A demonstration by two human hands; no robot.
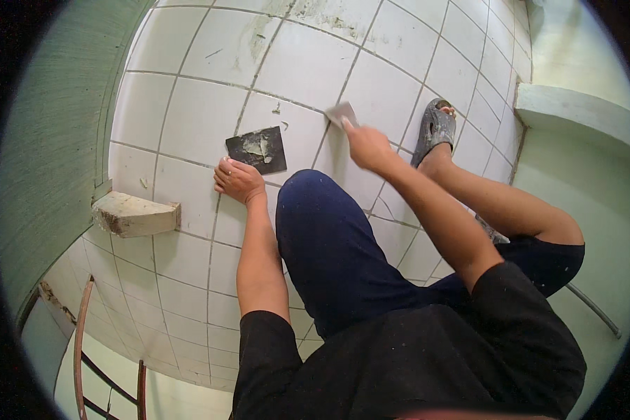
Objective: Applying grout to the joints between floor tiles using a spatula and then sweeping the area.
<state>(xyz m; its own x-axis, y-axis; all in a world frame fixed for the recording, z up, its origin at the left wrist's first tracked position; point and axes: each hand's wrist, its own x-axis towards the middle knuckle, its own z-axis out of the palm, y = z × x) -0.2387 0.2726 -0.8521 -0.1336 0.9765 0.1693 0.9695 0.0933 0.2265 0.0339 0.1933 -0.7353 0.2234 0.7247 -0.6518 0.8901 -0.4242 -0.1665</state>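
My left hand (239, 180) is closed at the lower left corner of a black square board (273, 162), its fingers curled by the edge. A lump of pale grey-white paste is smeared on the board's middle (257, 148). To the right, my right hand (368, 145) grips a scraper (341, 113) with a flat, greyish blade, slightly blurred. The blade is over the white floor tiles (308, 59), near a grout line; whether it touches them I cannot tell. Small crumbs of paste (277, 109) lie on the tile just beyond the board.
A pale block (136, 214) stands at the left beside a green panel (45, 133). Dirty smears (329, 21) mark the far tiles. My sandalled foot (437, 129) rests at the right, near a wall ledge (577, 115). A brown-framed rack (84, 343) is at the lower left.
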